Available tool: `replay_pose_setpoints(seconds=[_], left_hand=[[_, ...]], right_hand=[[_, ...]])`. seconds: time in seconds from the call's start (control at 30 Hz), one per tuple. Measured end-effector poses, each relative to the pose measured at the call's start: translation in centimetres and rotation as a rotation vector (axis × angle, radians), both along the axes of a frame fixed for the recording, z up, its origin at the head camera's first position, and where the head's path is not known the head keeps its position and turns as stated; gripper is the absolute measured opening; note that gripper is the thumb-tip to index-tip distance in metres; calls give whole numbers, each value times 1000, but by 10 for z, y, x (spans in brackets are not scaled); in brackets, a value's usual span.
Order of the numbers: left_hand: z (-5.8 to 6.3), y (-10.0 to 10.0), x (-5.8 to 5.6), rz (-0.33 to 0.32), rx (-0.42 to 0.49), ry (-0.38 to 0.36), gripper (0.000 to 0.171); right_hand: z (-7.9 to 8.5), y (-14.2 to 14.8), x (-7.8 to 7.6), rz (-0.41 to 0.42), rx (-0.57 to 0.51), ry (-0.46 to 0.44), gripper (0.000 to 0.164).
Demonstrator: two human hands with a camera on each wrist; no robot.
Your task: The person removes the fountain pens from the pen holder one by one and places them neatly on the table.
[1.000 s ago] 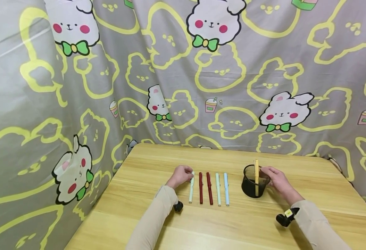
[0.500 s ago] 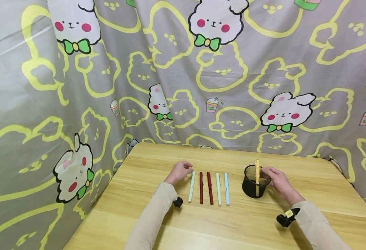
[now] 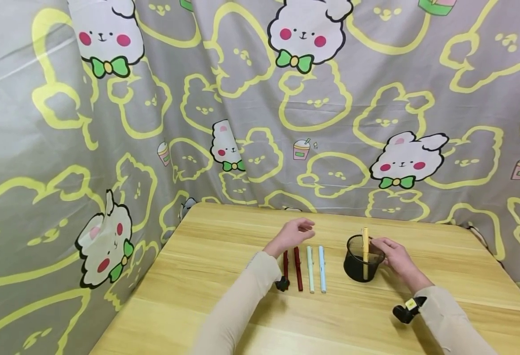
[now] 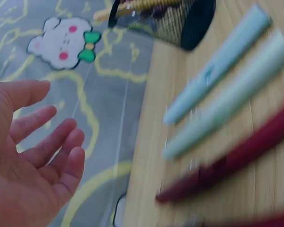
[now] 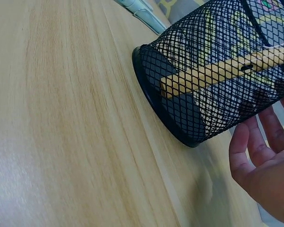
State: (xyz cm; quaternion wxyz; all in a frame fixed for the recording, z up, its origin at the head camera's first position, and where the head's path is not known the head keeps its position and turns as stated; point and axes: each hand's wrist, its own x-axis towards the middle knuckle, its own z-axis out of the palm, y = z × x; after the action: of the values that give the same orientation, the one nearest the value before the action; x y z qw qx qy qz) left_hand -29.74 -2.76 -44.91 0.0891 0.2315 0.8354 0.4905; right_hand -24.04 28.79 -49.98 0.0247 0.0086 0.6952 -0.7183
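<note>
My left hand (image 3: 292, 233) hovers above the top ends of the pens, fingers loosely bent and holding nothing; the left wrist view shows its palm bare. Below it lie two dark red pens (image 3: 298, 271), a light green pen (image 3: 310, 271) and a light blue pen (image 3: 322, 271), side by side. The sleeve covers part of the leftmost red one. A black mesh pen holder (image 3: 353, 265) stands to their right with a yellow pen (image 3: 365, 241) upright inside. My right hand (image 3: 395, 255) holds the pen holder at its right side, thumb and fingers (image 5: 258, 142) against the mesh.
The wooden table (image 3: 340, 320) reaches back to a grey curtain (image 3: 260, 108) with cartoon animals, which also hangs along the left side. A small black wrist camera (image 3: 282, 283) sits under the left sleeve, another (image 3: 404, 313) by the right.
My left hand has left the leftmost light green pen and moved right and slightly back, over the red pens. The forearm now hides that green pen. My right hand stays at the pen holder.
</note>
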Motion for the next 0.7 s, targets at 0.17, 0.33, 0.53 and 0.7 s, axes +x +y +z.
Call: replay_pose_setpoints(seconds=[0.17, 0.33, 0.53, 0.7], left_hand=[[-7, 33, 0, -53, 73, -18, 31], [-10, 60, 3, -55, 152, -15, 29], [-8, 84, 1, -41, 192, -40, 28], [-6, 97, 0, -48, 178, -46, 27]], right_hand=[[0, 1, 0, -3, 13, -5, 17], [-2, 2, 0, -9, 9, -4, 16], [-3, 2, 0, -24, 61, 6, 16], [-3, 0, -1, -11, 73, 0, 20]])
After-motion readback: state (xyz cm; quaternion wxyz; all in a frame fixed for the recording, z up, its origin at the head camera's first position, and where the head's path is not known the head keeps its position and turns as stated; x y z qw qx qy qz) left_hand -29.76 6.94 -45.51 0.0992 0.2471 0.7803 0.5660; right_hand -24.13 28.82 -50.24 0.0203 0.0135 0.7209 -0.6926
